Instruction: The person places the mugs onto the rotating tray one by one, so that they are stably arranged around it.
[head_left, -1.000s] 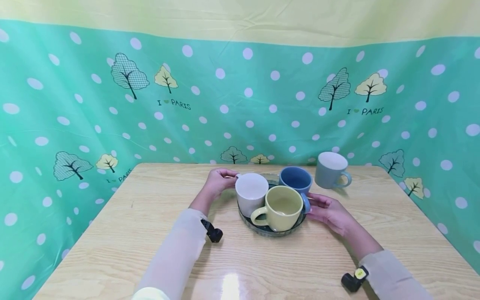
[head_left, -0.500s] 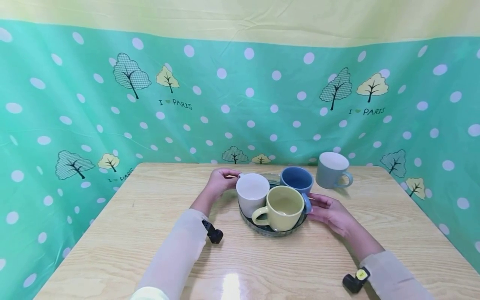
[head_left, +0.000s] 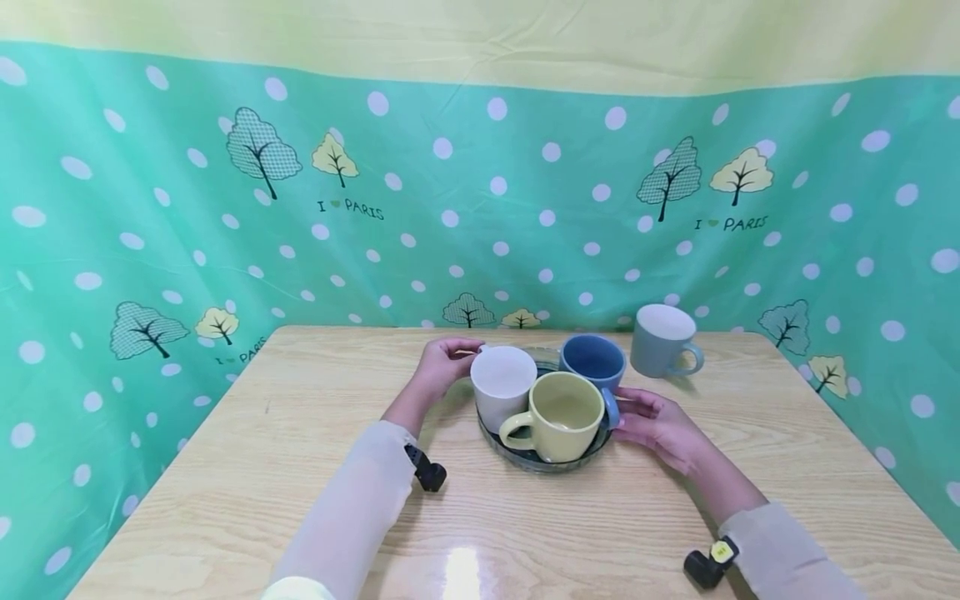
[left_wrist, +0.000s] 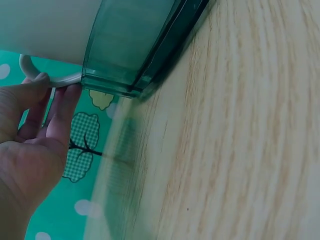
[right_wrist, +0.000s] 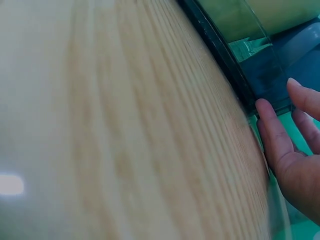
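Observation:
In the head view a clear, dark-based round tray carries three mugs: white, yellow and blue. At the tray's far left my left hand pinches the white mug's handle. The left wrist view shows that handle between thumb and fingers, beside the tray's clear wall. On the other side my right hand is at the tray's right edge, next to the blue mug's handle. In the right wrist view the fingers are fairly straight and touch the tray's side.
A grey-blue mug stands on the wooden table behind and right of the tray, its handle to the right. Behind the table hangs a green dotted curtain with tree prints. Light glares off the near tabletop.

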